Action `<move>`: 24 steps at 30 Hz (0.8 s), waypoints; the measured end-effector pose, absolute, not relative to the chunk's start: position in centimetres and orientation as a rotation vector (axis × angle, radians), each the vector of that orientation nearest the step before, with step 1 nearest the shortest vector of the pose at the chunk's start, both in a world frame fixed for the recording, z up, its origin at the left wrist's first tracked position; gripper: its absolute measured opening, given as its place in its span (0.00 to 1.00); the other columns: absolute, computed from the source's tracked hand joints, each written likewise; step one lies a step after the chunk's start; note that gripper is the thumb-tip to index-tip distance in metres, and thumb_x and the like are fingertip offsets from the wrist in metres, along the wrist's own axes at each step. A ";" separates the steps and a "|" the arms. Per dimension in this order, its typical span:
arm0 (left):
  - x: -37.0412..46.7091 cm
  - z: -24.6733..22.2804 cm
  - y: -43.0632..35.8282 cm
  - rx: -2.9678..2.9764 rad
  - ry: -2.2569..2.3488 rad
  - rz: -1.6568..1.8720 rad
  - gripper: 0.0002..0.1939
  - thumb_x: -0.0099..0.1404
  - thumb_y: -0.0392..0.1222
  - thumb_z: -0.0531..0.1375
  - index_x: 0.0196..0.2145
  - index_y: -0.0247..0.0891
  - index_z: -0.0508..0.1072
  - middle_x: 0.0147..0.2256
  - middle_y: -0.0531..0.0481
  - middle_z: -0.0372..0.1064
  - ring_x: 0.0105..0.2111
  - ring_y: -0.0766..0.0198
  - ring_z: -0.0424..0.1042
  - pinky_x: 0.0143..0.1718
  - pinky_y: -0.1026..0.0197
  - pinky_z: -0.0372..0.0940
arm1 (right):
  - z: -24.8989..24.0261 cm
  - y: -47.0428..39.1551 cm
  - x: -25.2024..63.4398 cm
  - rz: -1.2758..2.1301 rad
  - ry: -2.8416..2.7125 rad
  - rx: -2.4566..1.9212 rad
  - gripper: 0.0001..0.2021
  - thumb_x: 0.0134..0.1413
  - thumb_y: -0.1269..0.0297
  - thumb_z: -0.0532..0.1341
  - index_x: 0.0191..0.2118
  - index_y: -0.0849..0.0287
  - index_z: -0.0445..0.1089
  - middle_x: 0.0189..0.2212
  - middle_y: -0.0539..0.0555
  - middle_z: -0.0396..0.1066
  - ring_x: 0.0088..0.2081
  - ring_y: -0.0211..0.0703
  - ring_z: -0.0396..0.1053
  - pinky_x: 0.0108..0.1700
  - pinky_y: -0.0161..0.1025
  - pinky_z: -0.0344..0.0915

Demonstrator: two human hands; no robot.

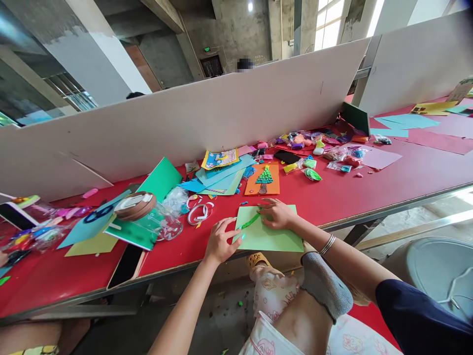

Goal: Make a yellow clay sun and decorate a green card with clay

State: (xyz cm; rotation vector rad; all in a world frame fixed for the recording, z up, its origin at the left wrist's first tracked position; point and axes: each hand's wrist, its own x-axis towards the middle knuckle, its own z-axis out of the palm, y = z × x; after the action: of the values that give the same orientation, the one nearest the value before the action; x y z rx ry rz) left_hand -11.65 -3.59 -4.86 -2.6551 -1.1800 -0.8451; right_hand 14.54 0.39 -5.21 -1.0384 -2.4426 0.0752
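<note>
A light green sheet of paper [275, 240] lies at the table's front edge. Across its upper left runs a thin strip of bright green clay [251, 221], slanting up to the right. My left hand [222, 241] rests at the sheet's left edge, fingers apart, with fingertips near the strip's lower end. On the sheet, my right hand [278, 214] lies with fingers spread, its fingertips at the strip's upper end. Just behind the sheet is an orange card [275, 187] bearing a green clay tree [264, 177] with a yellow top and brown trunk.
Behind are colored papers [229, 172], a black phone [287, 157] and several bagged clay pieces [312, 174]. Leftward lie a clear plastic cup [168, 224], a tape roll [135, 204], scissors [99, 213] and another phone [125, 266]. A white partition [207, 118] stands behind; a grey bin [439, 271] stands right.
</note>
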 end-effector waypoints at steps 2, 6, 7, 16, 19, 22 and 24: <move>-12.0 -4.9 -3.6 -2.663 -1.210 -0.878 0.17 0.62 0.49 0.53 0.37 0.40 0.78 0.48 0.42 0.66 0.48 0.51 0.65 0.47 0.47 0.63 | -5.2 0.4 14.5 0.078 -2.442 -1.041 0.19 0.46 0.63 0.58 0.46 0.61 0.73 0.50 0.56 0.69 0.55 0.58 0.60 0.52 0.52 0.61; -12.4 -4.9 -3.8 -2.615 -1.283 -0.982 0.19 0.62 0.49 0.51 0.43 0.41 0.75 0.48 0.43 0.65 0.47 0.51 0.65 0.48 0.47 0.63 | -5.1 0.3 14.5 0.097 -2.436 -1.046 0.19 0.46 0.63 0.58 0.45 0.61 0.74 0.50 0.56 0.69 0.55 0.58 0.60 0.52 0.52 0.61; -12.4 -4.9 -3.9 -2.610 -1.282 -0.968 0.18 0.62 0.49 0.51 0.42 0.41 0.76 0.48 0.44 0.65 0.47 0.51 0.65 0.48 0.46 0.62 | -5.0 0.3 14.5 0.108 -2.435 -1.049 0.19 0.46 0.64 0.58 0.45 0.61 0.74 0.50 0.56 0.69 0.55 0.58 0.60 0.52 0.53 0.60; -11.6 -4.3 -4.2 -2.605 -1.217 -0.784 0.11 0.56 0.45 0.57 0.33 0.42 0.77 0.45 0.45 0.69 0.47 0.51 0.65 0.49 0.45 0.59 | -5.1 0.4 14.6 0.130 -2.439 -1.032 0.19 0.46 0.64 0.58 0.46 0.61 0.73 0.50 0.57 0.69 0.56 0.57 0.59 0.54 0.53 0.59; -11.8 -4.3 -4.2 -2.611 -1.201 -0.750 0.11 0.57 0.45 0.56 0.34 0.42 0.77 0.45 0.45 0.69 0.47 0.51 0.65 0.49 0.45 0.59 | -5.0 0.3 14.6 0.138 -2.435 -1.041 0.19 0.46 0.64 0.59 0.46 0.63 0.73 0.50 0.58 0.68 0.56 0.57 0.59 0.55 0.51 0.59; -12.5 -4.4 -4.2 -2.596 -1.219 -0.812 0.17 0.58 0.46 0.55 0.42 0.40 0.75 0.47 0.42 0.65 0.47 0.50 0.65 0.48 0.47 0.60 | -5.0 0.3 14.6 0.138 -2.429 -1.053 0.19 0.46 0.64 0.58 0.46 0.62 0.73 0.50 0.58 0.69 0.55 0.57 0.60 0.54 0.51 0.60; -12.9 -4.5 -4.3 -2.584 -1.231 -0.864 0.21 0.58 0.48 0.54 0.47 0.38 0.73 0.48 0.40 0.63 0.48 0.50 0.64 0.48 0.47 0.61 | -5.0 0.3 14.6 0.130 -2.428 -1.053 0.19 0.46 0.64 0.58 0.46 0.61 0.73 0.50 0.56 0.68 0.55 0.58 0.60 0.54 0.52 0.61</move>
State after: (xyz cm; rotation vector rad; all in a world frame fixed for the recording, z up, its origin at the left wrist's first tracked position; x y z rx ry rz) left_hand -12.90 -4.34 -4.55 -2.5844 -1.2308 -0.8642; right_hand 14.56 0.30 -5.02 -1.0531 -2.4279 0.1299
